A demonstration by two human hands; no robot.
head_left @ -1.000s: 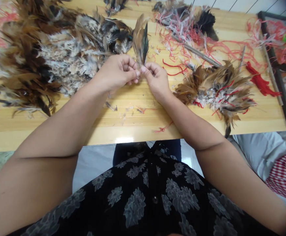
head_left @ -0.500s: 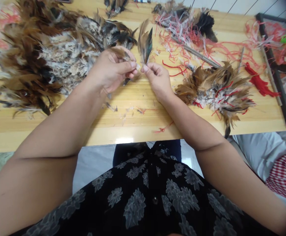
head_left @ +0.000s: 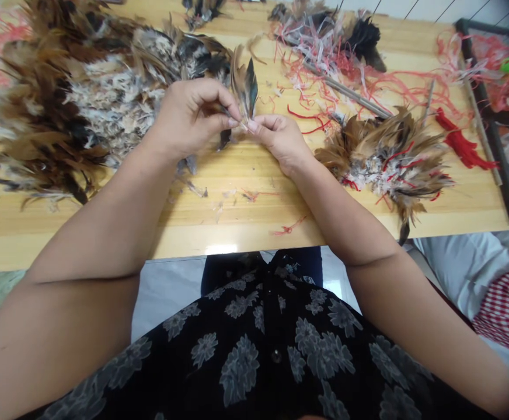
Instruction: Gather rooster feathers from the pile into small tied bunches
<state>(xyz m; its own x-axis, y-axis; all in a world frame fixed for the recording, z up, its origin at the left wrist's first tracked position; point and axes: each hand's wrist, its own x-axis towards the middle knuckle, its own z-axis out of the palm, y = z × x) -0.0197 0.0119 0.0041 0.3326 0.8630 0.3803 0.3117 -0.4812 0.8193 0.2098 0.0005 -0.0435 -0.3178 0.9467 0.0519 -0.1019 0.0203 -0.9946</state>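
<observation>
My right hand pinches a small bunch of feathers by the quill ends, with brown and glossy dark green-black plumes pointing away from me. My left hand is closed in a pinch at the same quill ends, thumb and forefinger together just beside the right thumb. Its other fingers are curled and partly hidden. Left of the hands lies a large pile of brown, black and white feathers. A smaller heap of brown feathers with red ties lies by my right forearm.
Pink and white plastic strings tangle at the back beside black feathers. A grey rod and red strips lie to the right. A dark-framed tray stands at the table's right end. Fluffy scraps dot the wooden table.
The feather bunch in my right hand has shifted left and slightly down. My left fingers have turned to meet its quill ends. The brown feather seen in my left hand no longer shows there.
</observation>
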